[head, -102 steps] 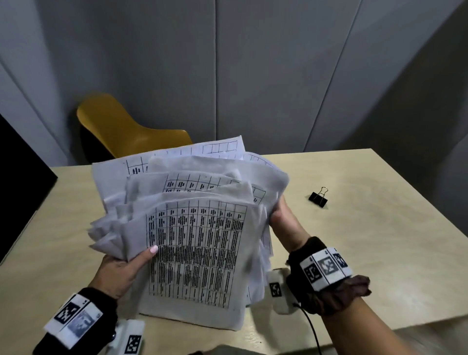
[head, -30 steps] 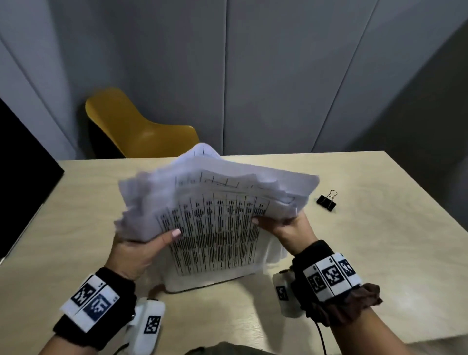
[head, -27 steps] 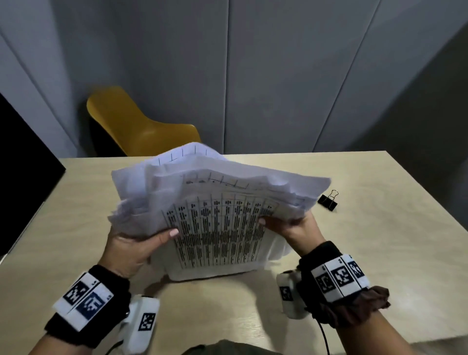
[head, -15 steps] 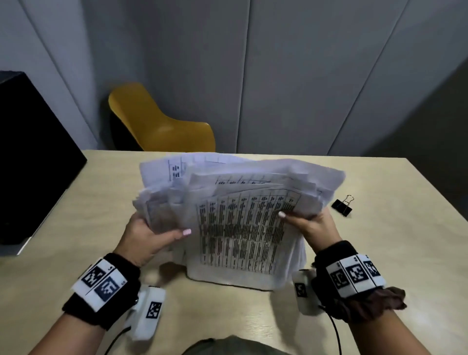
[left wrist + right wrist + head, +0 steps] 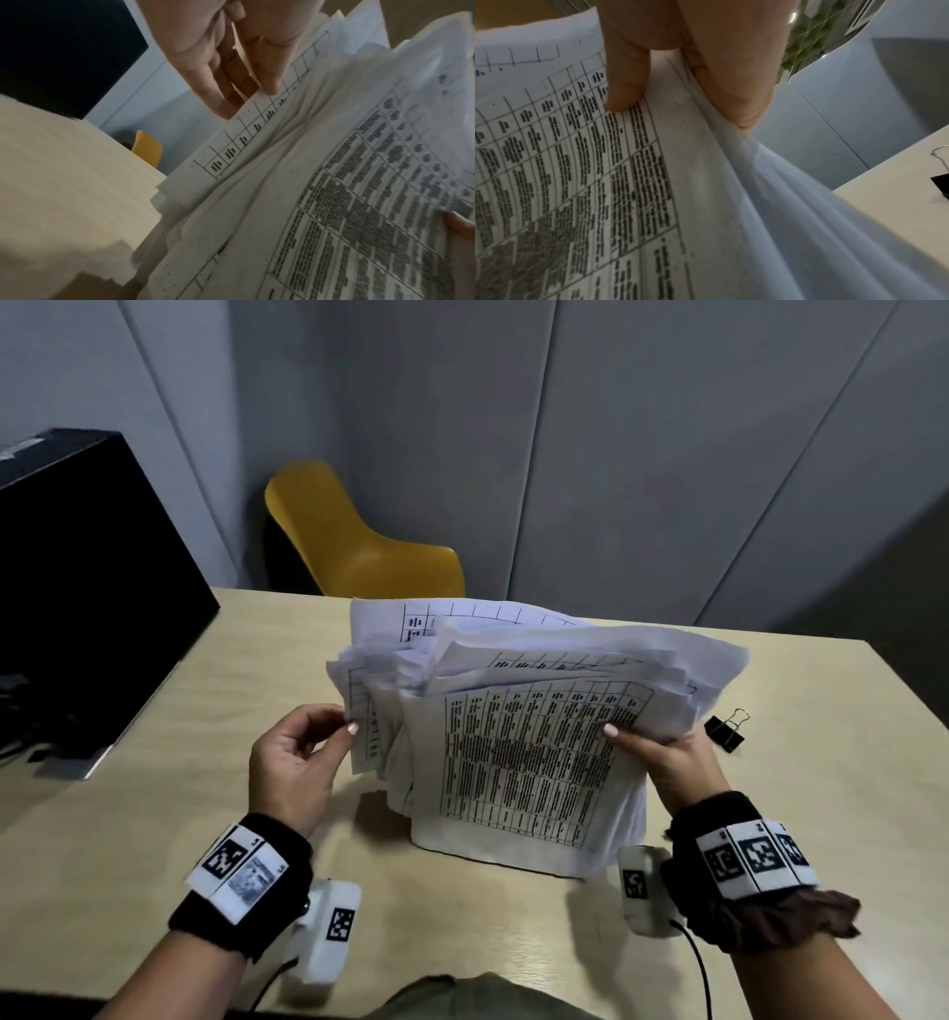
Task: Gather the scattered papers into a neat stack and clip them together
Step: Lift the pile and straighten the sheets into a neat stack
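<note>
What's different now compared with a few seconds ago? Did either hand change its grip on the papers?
The left hand changed grip: earlier its thumb lay across the front sheet of the papers; now it pinches only the left-edge sheets. The bundle, earlier lifted and tilted, now stands with its bottom edge on the table, still uneven. The right hand holds the right edge as before. The binder clip lies untouched.
</note>
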Tool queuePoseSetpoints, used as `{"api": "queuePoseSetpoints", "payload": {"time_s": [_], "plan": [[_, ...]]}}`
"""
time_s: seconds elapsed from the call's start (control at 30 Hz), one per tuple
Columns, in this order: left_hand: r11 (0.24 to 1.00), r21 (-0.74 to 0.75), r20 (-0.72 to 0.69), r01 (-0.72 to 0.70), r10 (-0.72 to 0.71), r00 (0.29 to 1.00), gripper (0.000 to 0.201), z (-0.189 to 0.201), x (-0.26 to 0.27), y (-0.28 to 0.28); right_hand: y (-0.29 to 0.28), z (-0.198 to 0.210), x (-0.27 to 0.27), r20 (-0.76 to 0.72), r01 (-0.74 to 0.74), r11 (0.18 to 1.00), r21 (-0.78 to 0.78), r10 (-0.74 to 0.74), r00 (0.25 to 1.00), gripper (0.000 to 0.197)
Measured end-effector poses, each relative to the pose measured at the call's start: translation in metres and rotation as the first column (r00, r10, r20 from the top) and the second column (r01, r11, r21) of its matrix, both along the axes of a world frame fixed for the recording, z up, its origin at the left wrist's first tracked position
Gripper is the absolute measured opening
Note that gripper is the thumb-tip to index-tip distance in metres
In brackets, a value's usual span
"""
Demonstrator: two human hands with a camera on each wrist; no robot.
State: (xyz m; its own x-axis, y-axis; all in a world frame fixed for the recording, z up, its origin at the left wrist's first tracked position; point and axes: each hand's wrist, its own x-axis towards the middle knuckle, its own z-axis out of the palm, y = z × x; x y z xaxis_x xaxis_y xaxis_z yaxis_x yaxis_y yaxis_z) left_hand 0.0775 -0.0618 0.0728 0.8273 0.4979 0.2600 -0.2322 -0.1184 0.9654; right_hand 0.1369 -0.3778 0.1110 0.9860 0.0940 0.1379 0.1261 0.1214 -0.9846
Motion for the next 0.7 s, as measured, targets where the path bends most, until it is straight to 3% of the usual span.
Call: {"api": "queuePoseSetpoints", "payload": {"time_s": [0.13,0.2,0.27,0.33,0.43,0.53,0.7], "plan": [[0.998,0.039,0.090,-0.049,0.046,0.995,0.032,0.008,-0.008,-0.022,-0.002,-0.002,-0.001,0.014,0.008,1.000,0.004,-0.008,1.000,0.042],[0.998,-0.005,0.118,-0.058,0.058,0.991,0.033,0.006,-0.011,-0.025,-0.004,-0.004,-0.001,0.011,0.009,1.000,0.016,-0.009,1.000,0.047],[0.996,-0.085,0.121,-0.008,0.019,0.992,0.037,0.001,-0.011,-0.022,-0.005,-0.006,-0.001,0.002,0.015,1.000,0.022,-0.015,1.000,0.055],[0.994,-0.104,0.098,0.045,-0.035,0.995,0.043,0.000,-0.011,-0.019,-0.006,-0.008,0.000,-0.005,0.021,1.000,0.017,-0.021,1.000,0.048],[0.993,-0.055,0.061,0.104,-0.101,0.993,0.051,0.001,-0.008,-0.014,-0.006,-0.010,0.001,-0.028,0.033,0.999,0.017,-0.033,0.999,0.031],[0.987,0.005,0.022,0.158,-0.158,0.987,0.063,0.004,-0.004,-0.011,-0.005,-0.010,0.001,-0.042,0.038,0.999,-0.012,-0.038,0.998,0.033],[0.983,0.147,0.013,0.109,-0.112,0.994,0.062,0.020,0.002,0.002,-0.006,-0.007,-0.001,-0.011,0.020,1.000,-0.025,-0.020,1.000,0.031]]}}
